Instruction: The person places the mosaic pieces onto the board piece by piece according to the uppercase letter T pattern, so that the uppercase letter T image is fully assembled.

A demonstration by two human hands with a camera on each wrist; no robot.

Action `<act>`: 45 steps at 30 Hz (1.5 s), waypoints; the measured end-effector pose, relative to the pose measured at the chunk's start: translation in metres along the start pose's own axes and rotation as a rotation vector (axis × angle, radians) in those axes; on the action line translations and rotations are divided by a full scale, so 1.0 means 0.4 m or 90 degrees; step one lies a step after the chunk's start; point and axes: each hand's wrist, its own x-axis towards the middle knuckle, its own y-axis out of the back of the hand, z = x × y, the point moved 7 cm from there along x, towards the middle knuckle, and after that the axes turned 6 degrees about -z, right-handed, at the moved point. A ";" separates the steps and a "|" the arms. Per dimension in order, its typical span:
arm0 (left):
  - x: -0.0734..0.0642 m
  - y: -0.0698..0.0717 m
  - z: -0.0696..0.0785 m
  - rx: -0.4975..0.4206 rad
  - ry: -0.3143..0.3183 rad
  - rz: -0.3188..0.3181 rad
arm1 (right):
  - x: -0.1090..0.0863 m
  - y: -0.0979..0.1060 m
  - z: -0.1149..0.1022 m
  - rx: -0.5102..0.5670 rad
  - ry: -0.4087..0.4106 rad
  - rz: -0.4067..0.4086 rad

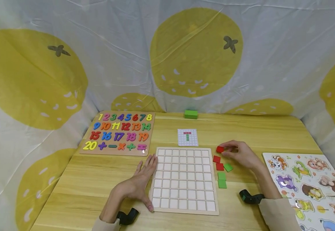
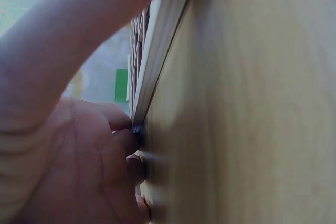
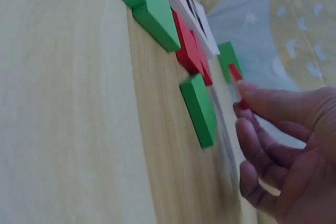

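Observation:
A wooden grid board [image 1: 187,184] with rows of blank square cells lies flat on the table. Along its left edge rests my left hand [image 1: 138,183], fingers spread, the thumb by the lower left corner. My right hand [image 1: 241,155] pinches a red square tile [image 1: 220,149] between thumb and fingertips, just off the board's upper right edge; the right wrist view also shows this red tile [image 3: 234,72] raised. Below it on the table lie two red tiles [image 1: 219,166] and several green tiles [image 1: 222,183], one green tile [image 1: 228,167] turned askew.
Behind the board lies a pattern card [image 1: 188,137] with a red and green T. A green block [image 1: 191,114] stands at the back. The number puzzle [image 1: 116,133] is at left, the animal puzzle [image 1: 309,189] at right. A lemon-print curtain [image 1: 121,64] encloses the table.

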 end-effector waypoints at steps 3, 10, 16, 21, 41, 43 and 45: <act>-0.001 -0.001 -0.002 -0.003 0.002 0.000 | 0.005 -0.023 -0.022 0.021 0.032 -0.016; -0.002 -0.001 -0.004 -0.015 0.007 -0.003 | 0.025 -0.109 -0.101 0.009 0.096 -0.058; 0.001 0.001 0.000 -0.009 0.000 -0.002 | 0.041 -0.176 -0.136 -0.001 0.105 -0.083; 0.002 0.001 0.003 -0.006 -0.001 -0.005 | 0.050 -0.202 -0.144 0.000 0.118 -0.097; 0.000 0.002 -0.002 -0.003 0.011 -0.002 | 0.073 -0.220 -0.152 -0.022 0.081 -0.096; 0.000 0.002 -0.002 -0.002 0.010 -0.002 | 0.075 -0.220 -0.152 -0.026 0.074 -0.096; 0.000 0.002 -0.001 -0.003 0.010 -0.002 | 0.077 -0.220 -0.153 -0.030 0.069 -0.097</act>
